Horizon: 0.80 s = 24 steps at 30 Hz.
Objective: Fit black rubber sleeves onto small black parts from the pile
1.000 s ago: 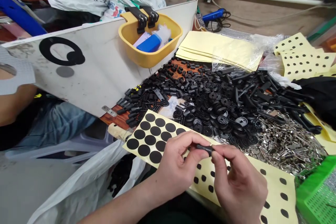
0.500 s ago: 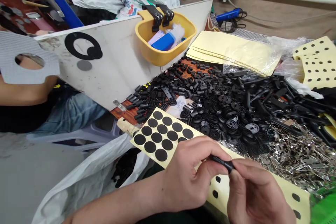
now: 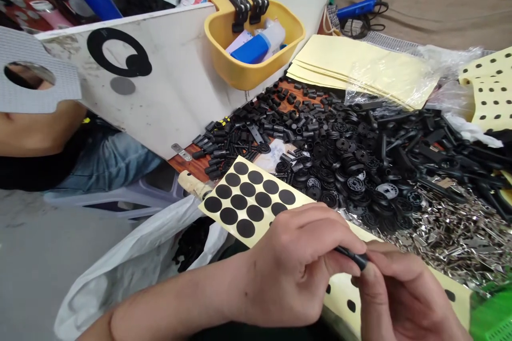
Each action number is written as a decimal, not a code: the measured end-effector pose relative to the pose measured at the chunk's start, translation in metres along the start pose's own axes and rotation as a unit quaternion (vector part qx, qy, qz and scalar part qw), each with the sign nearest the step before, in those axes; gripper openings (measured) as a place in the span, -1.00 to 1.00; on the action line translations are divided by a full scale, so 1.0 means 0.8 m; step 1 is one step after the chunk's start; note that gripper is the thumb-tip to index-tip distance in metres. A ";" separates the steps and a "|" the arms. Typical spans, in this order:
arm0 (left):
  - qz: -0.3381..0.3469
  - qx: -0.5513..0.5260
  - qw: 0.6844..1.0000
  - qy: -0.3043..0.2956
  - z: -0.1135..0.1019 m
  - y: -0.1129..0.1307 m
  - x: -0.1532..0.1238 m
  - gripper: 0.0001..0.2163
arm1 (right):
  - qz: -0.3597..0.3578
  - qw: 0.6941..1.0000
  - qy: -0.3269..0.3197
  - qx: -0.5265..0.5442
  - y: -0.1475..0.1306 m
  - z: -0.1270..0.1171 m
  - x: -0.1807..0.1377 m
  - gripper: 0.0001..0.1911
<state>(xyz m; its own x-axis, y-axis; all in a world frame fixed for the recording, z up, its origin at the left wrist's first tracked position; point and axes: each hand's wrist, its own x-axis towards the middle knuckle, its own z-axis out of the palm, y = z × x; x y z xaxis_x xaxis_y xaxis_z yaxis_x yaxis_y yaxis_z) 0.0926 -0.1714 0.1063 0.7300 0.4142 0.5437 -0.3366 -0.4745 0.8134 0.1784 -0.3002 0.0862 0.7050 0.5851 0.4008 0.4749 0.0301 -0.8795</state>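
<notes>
A small black plastic part is pinched between the thumb and fingers of my left hand. Its right end is gripped by the thumb and forefinger of my right hand. Fingers cover much of the part, so its full shape is hidden. Beneath both hands lies a yellow sticker sheet with rows of round black stickers; its middle is covered by my hands. Just beyond it are a heap of round black plastic discs and a pile of small shiny metal clips.
A yellow bin hangs on a white partition. Yellow sheets lie behind the black parts. A white sack sits at lower left, a green basket at lower right. Another person's arm is at the left.
My hands have shifted slightly to the right with the black part between them, and my fingers now cover more of it. The camera view has moved a little.
</notes>
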 end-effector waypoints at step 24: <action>-0.336 -0.213 0.917 0.024 0.001 -0.007 0.001 -0.95 | 0.080 0.996 0.029 0.040 0.011 0.012 -0.004 -0.95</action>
<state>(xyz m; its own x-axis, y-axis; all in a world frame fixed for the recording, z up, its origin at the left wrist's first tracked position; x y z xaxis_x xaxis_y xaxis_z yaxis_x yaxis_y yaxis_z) 0.0957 -0.1688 0.1020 0.8341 0.5405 -0.1102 -0.0291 0.2426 0.9697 0.1758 -0.2942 0.0746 0.7988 0.5395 0.2661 0.3119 0.0069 -0.9501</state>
